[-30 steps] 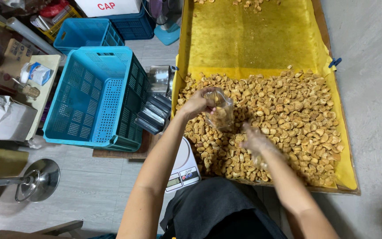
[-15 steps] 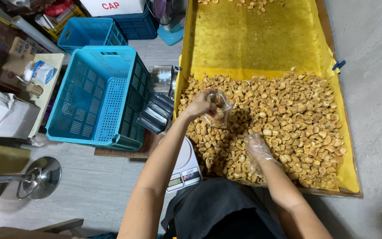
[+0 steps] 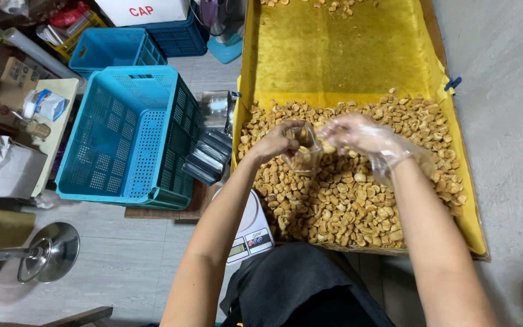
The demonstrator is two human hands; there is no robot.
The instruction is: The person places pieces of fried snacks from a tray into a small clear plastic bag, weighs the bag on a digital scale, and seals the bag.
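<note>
My left hand grips a small clear plastic bag partly filled with golden-brown snack pieces. My right hand, in a thin clear plastic glove, is at the bag's mouth with its fingers bunched, apparently around a few pieces. Both hands hover over a heap of the same snack pieces that covers the near half of a big tray lined with yellow sheet.
A digital kitchen scale sits just left of my lap below the tray's corner. A stack of shiny packets lies beside an empty turquoise crate. More blue crates stand behind it. A chrome stool base is at lower left.
My right hand rose from the heap near the tray's front edge up to the mouth of the bag. My left hand kept the bag in about the same place.
</note>
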